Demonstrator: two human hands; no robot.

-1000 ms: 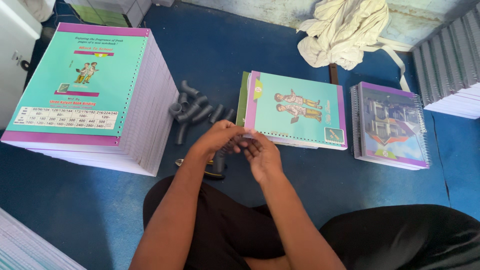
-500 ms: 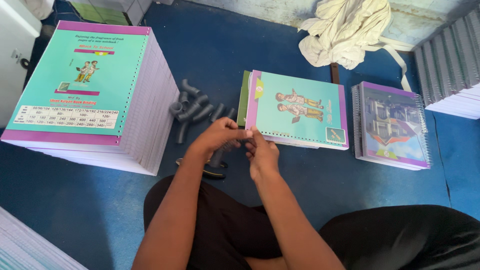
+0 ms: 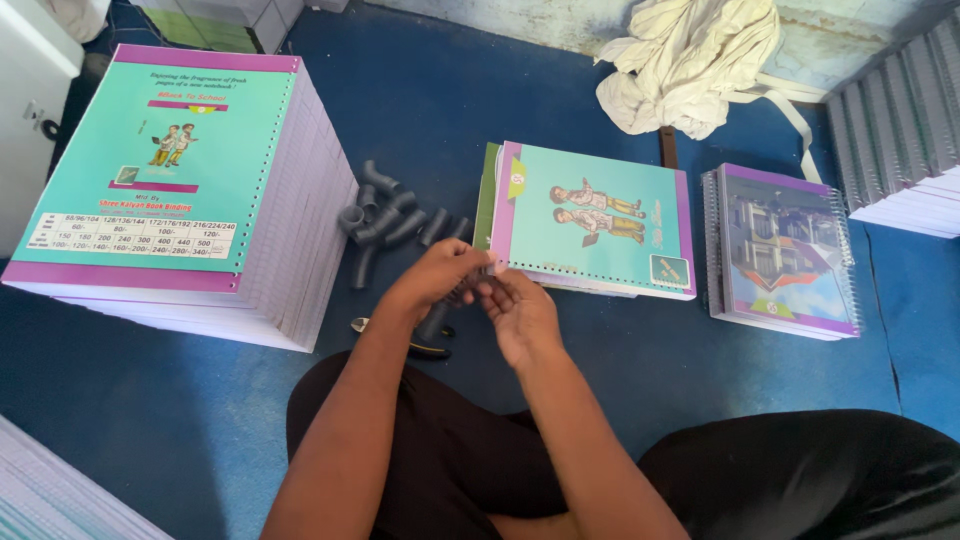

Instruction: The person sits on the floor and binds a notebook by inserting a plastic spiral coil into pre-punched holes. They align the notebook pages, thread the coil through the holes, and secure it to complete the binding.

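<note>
Person seated on blue floor (image 3: 180, 420), legs in dark trousers, right knee cut off by the lower frame edge. Left hand (image 3: 432, 280) and right hand (image 3: 520, 315) meet just in front of the teal notebook (image 3: 595, 220); fingers of both curl together around a small dark piece (image 3: 462, 292), mostly hidden, kind not resolvable. Whether either hand actually clamps it: cannot tell. Notebook's punched lower edge lies just beyond the fingertips; contact unclear. Loose grey coil segments (image 3: 385, 215) lie left of the hands, beside a tall stack of teal-covered books (image 3: 180, 190). A small hand tool (image 3: 410, 345) is half hidden under the left forearm. Purple spiral-bound notebook (image 3: 780, 250) sits right; crumpled pale cloth (image 3: 690, 65) behind.
</note>
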